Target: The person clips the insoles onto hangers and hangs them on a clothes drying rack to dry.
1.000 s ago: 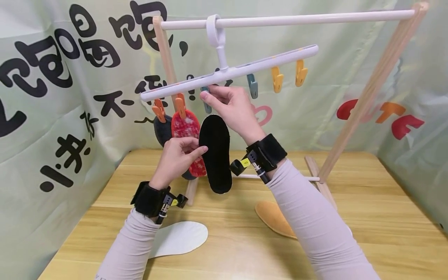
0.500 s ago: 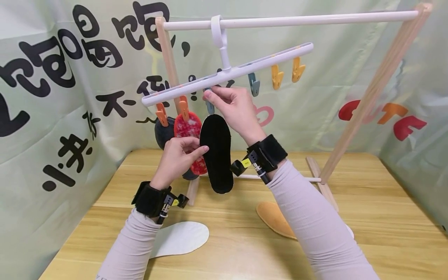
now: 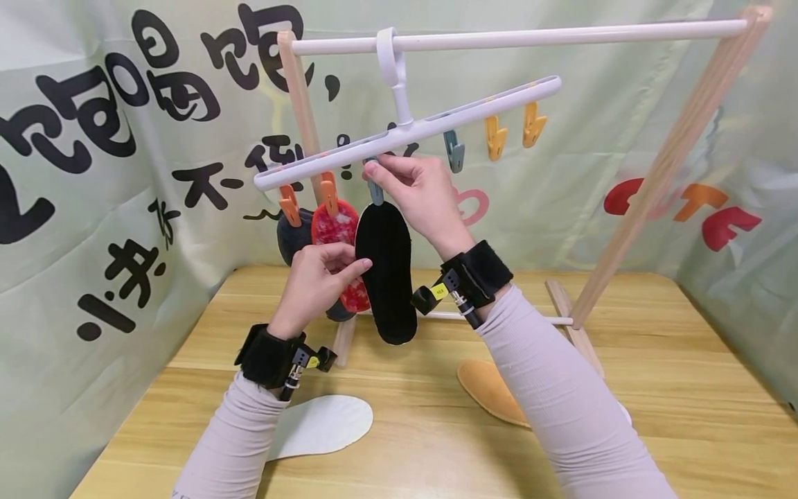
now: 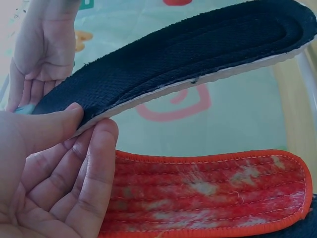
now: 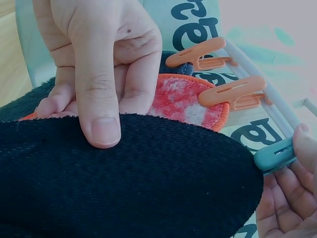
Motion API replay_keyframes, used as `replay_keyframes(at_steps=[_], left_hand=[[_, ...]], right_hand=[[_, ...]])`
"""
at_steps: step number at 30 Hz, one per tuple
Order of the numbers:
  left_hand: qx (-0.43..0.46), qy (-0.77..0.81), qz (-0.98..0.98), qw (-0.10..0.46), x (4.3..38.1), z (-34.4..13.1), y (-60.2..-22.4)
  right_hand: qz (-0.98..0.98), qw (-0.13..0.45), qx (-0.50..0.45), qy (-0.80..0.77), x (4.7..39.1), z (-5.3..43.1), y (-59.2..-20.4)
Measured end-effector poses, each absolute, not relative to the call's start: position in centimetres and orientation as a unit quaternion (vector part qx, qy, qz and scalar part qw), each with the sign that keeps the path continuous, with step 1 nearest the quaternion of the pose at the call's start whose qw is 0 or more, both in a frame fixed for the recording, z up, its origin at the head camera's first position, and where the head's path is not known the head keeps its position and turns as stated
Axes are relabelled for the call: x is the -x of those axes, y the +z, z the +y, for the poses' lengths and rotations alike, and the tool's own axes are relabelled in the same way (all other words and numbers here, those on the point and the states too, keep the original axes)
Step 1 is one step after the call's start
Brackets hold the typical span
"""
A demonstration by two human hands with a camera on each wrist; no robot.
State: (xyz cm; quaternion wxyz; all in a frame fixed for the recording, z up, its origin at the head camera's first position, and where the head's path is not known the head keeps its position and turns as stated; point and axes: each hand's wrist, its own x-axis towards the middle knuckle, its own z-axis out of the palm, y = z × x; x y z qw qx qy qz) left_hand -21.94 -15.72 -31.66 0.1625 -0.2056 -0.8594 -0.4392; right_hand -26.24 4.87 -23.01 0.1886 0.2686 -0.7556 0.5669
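Note:
A black insole (image 3: 388, 277) hangs upright below a white clip hanger (image 3: 411, 132). My left hand (image 3: 321, 281) pinches its left edge, thumb on the dark face and fingers behind on the pale underside, as the left wrist view shows. With thumb and fingers my right hand (image 3: 420, 197) pinches a blue-green clip (image 5: 274, 156) on the hanger. In the right wrist view the clip's tip meets the insole's upper end; whether it bites firmly I cannot tell. Left of it, a red mottled insole (image 4: 208, 193) and a dark grey insole (image 3: 293, 235) hang from orange clips (image 3: 329, 194).
The hanger tilts down to the left on a white rail (image 3: 561, 33) between wooden posts (image 3: 667, 173). Another blue-green clip (image 3: 454, 151) and yellow clips (image 3: 495, 138) hang to the right. On the table (image 3: 399, 430) lie a white insole (image 3: 330, 423) and a tan insole (image 3: 489, 391).
The hanger and its clips have shifted slightly and swung a little. The blue-green clip now stands at the black insole's top edge. Both hands have kept nearly the same place.

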Motion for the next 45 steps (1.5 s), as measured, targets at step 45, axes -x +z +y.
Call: replay_keyframes(at_steps=[45], left_hand=[[0.201,-0.475,-0.839,0.173,21.59,-15.11,-31.66]], right_hand=[[-0.758,0.188,-0.268,0.564,25.95,5.28,-22.91]])
